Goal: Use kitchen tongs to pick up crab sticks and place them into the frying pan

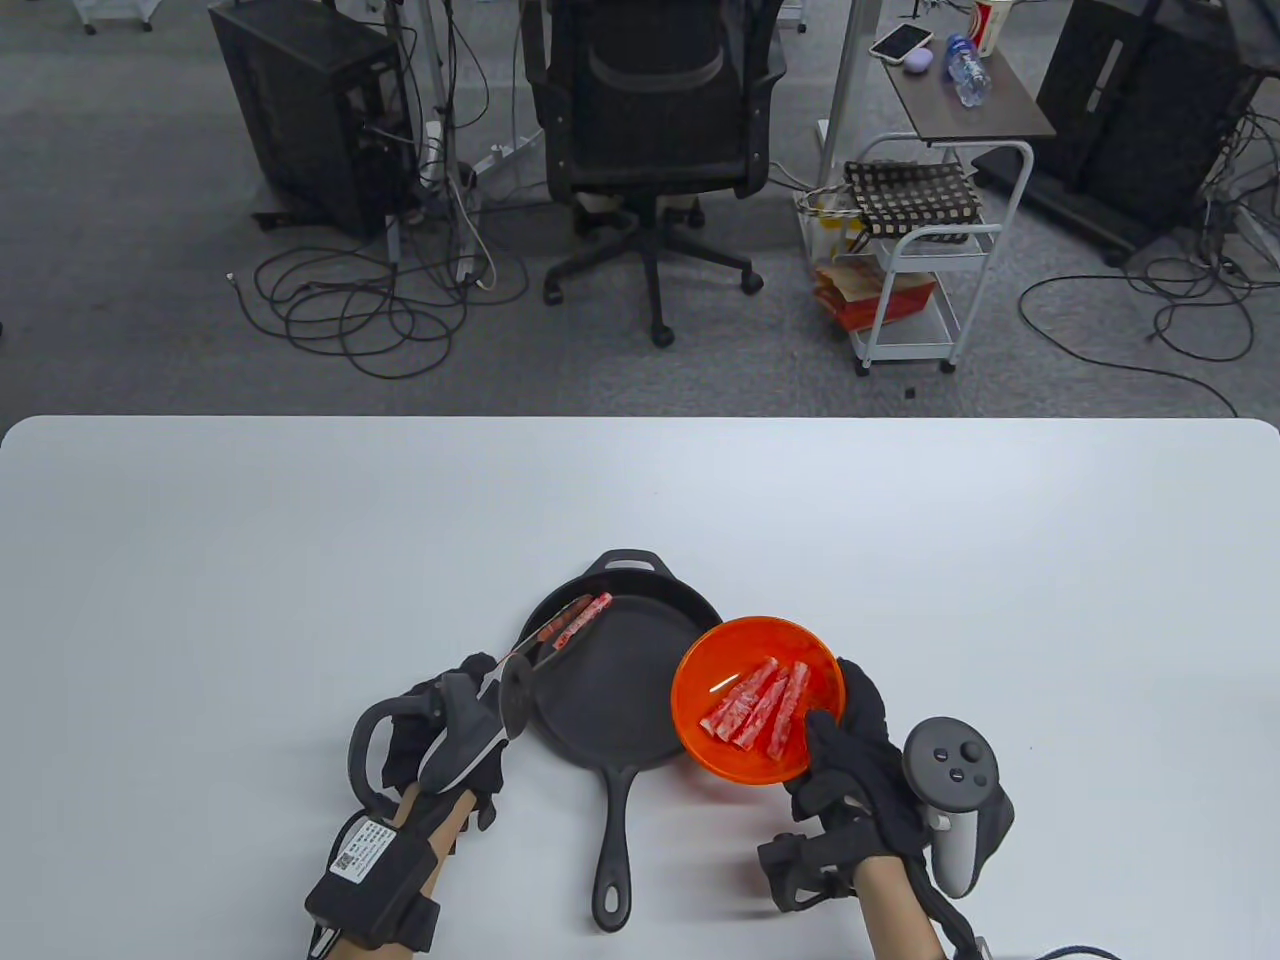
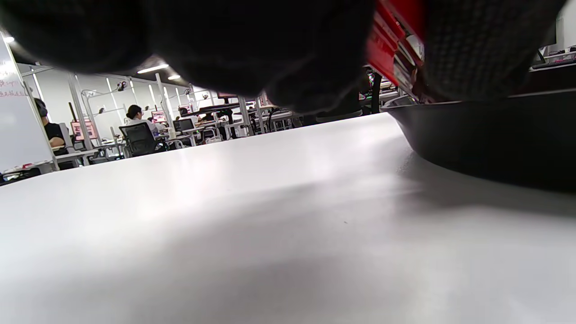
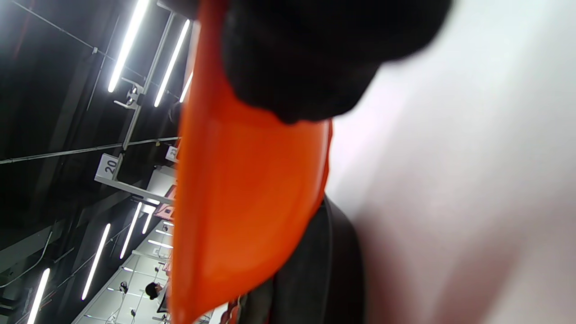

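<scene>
A black frying pan (image 1: 620,700) lies mid-table, its handle pointing toward me. My left hand (image 1: 460,725) grips metal kitchen tongs (image 1: 530,655) whose tips pinch a red-and-white crab stick (image 1: 580,620) over the pan's far left rim. My right hand (image 1: 850,750) holds an orange bowl (image 1: 700,740), lifted and overlapping the pan's right edge, with several crab sticks (image 1: 760,705) inside. In the left wrist view the pan's wall (image 2: 486,139) is at right and a red part (image 2: 391,40) shows between the gloved fingers (image 2: 472,49). The right wrist view shows the bowl's underside (image 3: 243,202) under a gloved finger (image 3: 315,49).
The white table (image 1: 300,560) stretches wide on both sides of the pan. Beyond its far edge are an office chair (image 1: 655,130), floor cables and a white cart (image 1: 910,260). People sit at distant desks (image 2: 139,130) in the left wrist view.
</scene>
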The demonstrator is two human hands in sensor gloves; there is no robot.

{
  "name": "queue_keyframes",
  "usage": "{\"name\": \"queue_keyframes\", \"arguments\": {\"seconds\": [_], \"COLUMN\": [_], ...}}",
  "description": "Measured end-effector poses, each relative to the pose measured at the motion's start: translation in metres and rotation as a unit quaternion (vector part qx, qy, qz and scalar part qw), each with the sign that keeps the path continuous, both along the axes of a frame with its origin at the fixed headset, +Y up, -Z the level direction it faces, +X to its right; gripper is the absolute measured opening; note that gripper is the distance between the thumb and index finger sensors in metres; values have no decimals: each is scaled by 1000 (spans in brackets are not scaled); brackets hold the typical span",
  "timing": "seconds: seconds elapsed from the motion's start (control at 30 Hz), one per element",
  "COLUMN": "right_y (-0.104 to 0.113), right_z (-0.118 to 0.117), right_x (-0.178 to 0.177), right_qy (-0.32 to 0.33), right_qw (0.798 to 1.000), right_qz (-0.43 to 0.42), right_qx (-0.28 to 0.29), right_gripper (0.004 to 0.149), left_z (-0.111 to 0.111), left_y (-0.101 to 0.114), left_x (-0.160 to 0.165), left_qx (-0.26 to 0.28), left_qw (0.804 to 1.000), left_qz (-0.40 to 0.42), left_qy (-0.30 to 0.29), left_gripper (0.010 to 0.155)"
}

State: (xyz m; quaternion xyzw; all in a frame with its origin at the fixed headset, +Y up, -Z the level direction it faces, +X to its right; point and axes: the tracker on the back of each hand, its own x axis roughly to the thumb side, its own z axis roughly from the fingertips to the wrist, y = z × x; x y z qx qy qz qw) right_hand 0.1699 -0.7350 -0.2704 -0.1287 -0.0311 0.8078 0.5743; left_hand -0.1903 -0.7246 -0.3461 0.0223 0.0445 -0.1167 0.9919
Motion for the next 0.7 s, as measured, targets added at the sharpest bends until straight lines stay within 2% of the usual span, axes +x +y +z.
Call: {"name": "queue_keyframes", "arguments": {"seconds": [0.4, 0.5, 0.7], "right_y": [0, 1, 0], "right_z": [0, 0, 0], "right_x": [1, 2, 2], "right_qy": [-2, -3, -6], "right_qw": [1000, 1000, 1000], "right_qz": [-7, -8, -5], "right_qx": [1, 1, 1], "right_gripper": [62, 62, 62], "left_z": [3, 15, 47], "left_y": [3, 12, 34], "left_x": [1, 7, 29], "left_qx": [7, 29, 66], "left_qw": [1000, 999, 983], "left_qz": [15, 45, 163], "left_qy": [-1, -9, -52], "left_gripper": [77, 78, 78]}}
